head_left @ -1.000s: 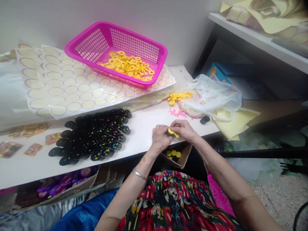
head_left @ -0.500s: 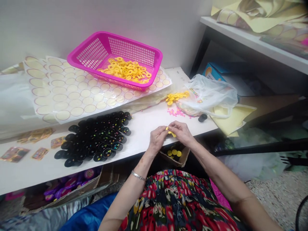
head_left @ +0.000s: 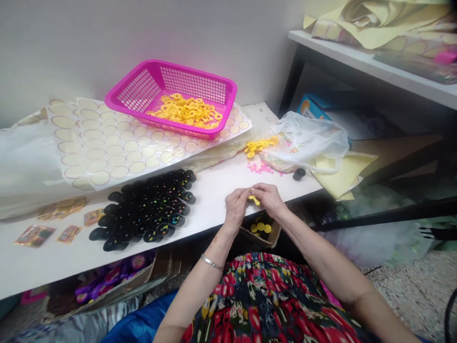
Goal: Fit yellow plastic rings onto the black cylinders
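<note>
My left hand (head_left: 235, 207) and my right hand (head_left: 270, 198) meet at the front edge of the white table (head_left: 214, 190). Both pinch a small yellow ring piece (head_left: 254, 199) between their fingertips; a dark part under it is mostly hidden. A cluster of several black round cups (head_left: 148, 209) with coloured beads inside stands just left of my hands. Below my hands an open cardboard box (head_left: 262, 230) holds finished yellow-topped pieces.
A pink basket (head_left: 171, 76) of yellow rings sits at the back on sheets of round stickers (head_left: 107, 147). Loose yellow rings (head_left: 259, 144), pink beads (head_left: 260, 167), one black cup (head_left: 299, 174) and a plastic bag (head_left: 310, 140) lie right. A shelf (head_left: 374, 66) stands further right.
The view tilted down a little, so the table contents sit lower in frame. My hands keep working the yellow piece in almost the same spot, fingers shifting slightly.
</note>
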`<control>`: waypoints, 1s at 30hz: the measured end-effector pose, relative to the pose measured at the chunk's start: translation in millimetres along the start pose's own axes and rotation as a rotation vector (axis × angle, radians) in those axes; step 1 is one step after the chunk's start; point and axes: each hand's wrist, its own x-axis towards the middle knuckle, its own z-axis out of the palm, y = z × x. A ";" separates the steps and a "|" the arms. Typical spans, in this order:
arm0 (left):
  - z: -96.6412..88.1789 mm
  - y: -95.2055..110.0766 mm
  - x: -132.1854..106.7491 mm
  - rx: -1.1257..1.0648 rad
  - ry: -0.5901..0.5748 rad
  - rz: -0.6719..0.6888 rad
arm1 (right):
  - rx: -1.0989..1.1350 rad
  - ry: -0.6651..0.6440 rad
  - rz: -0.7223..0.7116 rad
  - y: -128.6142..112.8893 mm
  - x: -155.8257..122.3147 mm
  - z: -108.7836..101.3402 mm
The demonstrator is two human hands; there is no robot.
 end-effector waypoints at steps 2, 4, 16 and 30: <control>2.9 4.0 -0.7 -0.034 0.023 -0.042 | 0.022 0.022 0.038 2.0 -0.9 2.9; 5.7 8.5 -1.8 -0.066 0.048 -0.085 | 0.040 0.034 0.053 3.5 -1.9 5.4; 16.7 12.1 -2.6 -0.144 0.142 -0.178 | 0.105 0.052 0.152 3.6 -0.3 8.6; 0.5 3.4 1.0 -0.138 -0.020 -0.137 | 0.120 -0.051 0.038 7.8 -13.3 -15.8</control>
